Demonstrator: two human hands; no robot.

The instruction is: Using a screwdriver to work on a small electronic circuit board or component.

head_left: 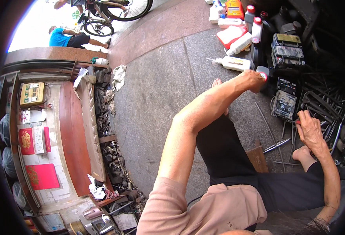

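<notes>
My left hand [253, 81] is stretched forward, its fingers closed at the red-and-white cap [263, 76] of a grey bottle [262, 69]. A white bottle with a thin nozzle [235, 63] lies on its side just beyond that hand. My right hand [309, 129] is lower and to the right, its fingers bent around a small red piece [298, 122]; the rest of this piece is hidden. Close to these fingers stands a worn black-and-grey battery [284, 104]. Another dusty battery [287, 51] stands farther off.
Several bottles lie or stand at the far right, among them a red jug [232, 34]. Metal rods and tools [329, 113] are piled at the right. A wooden block [257, 159] sits between my legs. Metal parts [117, 164] line the left cabinet. A seated person [64, 38] and a bicycle [127, 9] are farther away.
</notes>
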